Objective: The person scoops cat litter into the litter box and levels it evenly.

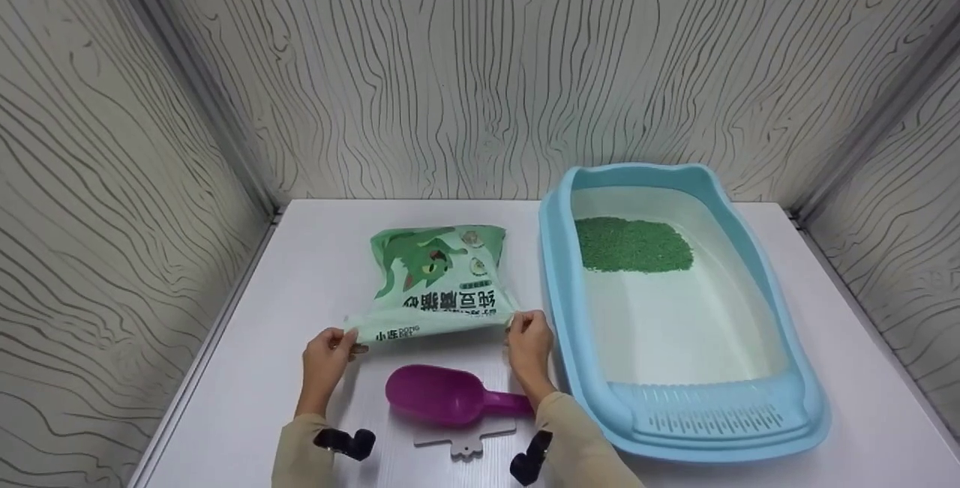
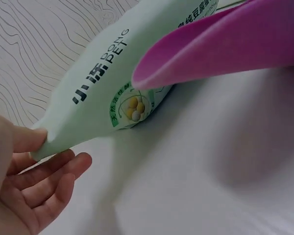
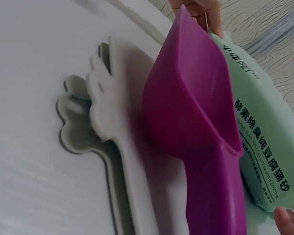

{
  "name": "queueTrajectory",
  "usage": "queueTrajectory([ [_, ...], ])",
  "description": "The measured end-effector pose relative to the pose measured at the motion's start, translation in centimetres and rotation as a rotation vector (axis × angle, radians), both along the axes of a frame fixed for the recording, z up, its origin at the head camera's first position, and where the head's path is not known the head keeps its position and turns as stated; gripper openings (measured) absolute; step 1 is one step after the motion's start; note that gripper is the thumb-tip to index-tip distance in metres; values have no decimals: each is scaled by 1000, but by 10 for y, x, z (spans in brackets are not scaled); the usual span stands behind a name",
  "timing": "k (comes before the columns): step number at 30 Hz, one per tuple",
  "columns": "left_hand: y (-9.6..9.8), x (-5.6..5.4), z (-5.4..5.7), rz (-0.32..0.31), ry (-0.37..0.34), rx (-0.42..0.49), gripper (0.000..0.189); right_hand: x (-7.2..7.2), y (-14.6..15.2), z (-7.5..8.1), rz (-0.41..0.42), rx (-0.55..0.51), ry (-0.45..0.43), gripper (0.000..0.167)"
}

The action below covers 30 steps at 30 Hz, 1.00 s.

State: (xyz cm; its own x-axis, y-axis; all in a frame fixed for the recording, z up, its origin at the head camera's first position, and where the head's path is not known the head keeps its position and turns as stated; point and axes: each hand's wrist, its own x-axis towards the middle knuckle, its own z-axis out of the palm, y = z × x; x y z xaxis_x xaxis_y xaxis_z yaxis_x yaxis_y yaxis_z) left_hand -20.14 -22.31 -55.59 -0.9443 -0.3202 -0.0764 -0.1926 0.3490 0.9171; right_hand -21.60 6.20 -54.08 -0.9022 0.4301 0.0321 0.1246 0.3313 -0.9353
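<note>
A light green cat litter bag (image 1: 442,278) lies on the table with a green cat printed on it and its lettering upside down in the head view. My left hand (image 1: 328,353) pinches its near left corner between thumb and index finger; in the left wrist view the other fingers (image 2: 59,196) are spread loosely below. At the near right corner my right hand (image 1: 529,342) pinches the bag's edge. The near edge stretches between both hands. A purple scoop (image 1: 439,396) lies between my forearms, its handle running under my right wrist in the head view.
On the right stands a blue litter box (image 1: 562,308) with a slotted front step. A patch of green litter (image 1: 637,246) lies at its far left. Partly under the scoop are pale flat pieces (image 3: 125,98) with scalloped ends. Patterned walls (image 1: 450,83) enclose the table (image 1: 232,368).
</note>
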Motion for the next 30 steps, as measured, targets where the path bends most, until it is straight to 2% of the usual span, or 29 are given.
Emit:
queueTrajectory([
  [7, 1, 2, 5, 18, -22, 45, 22, -1, -4, 8, 3, 8, -27, 20],
  [14, 3, 3, 11, 67, -56, 174, 21, -4, -5, 11, -31, -42, -32, 14],
  [18, 4, 3, 11, 101, -61, 160, 20, -5, -6, 12, -66, -106, -67, 11],
  [20, 6, 3, 10, 118, -60, 161, 20, -4, -6, 12, -71, -187, -101, 13],
  [27, 17, 2, 7, 199, -66, 169, 18, 0, 0, 9, -8, -641, -311, 34],
  [30, 20, 4, 9, 211, -75, 166, 24, -1, 3, 7, -5, -764, -378, 32],
])
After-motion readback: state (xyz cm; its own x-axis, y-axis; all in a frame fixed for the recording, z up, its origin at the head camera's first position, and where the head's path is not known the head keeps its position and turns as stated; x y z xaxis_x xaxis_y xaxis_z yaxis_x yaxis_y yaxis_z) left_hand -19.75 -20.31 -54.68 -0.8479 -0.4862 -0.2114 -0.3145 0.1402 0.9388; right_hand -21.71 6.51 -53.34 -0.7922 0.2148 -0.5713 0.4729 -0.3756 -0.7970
